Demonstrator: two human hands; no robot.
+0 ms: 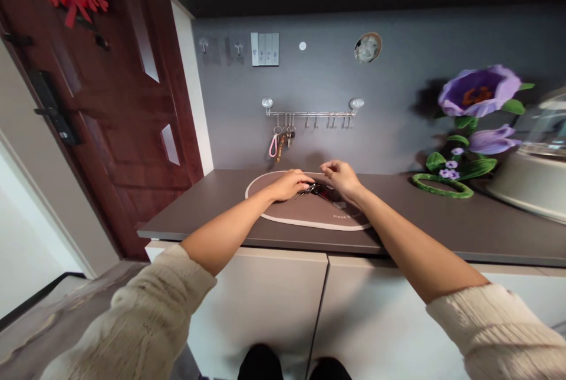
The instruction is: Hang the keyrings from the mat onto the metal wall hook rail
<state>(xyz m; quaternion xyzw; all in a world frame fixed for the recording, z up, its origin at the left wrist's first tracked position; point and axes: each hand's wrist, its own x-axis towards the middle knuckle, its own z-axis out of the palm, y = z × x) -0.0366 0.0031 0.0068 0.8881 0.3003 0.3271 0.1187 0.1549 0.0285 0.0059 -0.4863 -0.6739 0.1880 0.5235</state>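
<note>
A dark bunch of keys (315, 189) with metal parts and a bit of red lies on the brown oval mat (292, 215) with a pale rim. My left hand (289, 184) is at the left end of the bunch, its fingers closed on the metal part. Just right of the keys and a little higher is my right hand (342, 178), its fingers curled in toward the thumb. Whatever may be between those fingertips is too small to make out. Faint lettering shows on the mat below my right wrist.
A clear hook rail (312, 114) on the grey wall carries hanging keys (289, 137) and a pink strap (273, 146). Purple fabric flowers (480, 94) and a white domed appliance (530, 182) stand at right on the counter (424, 226). A dark red door (128, 102) is at left.
</note>
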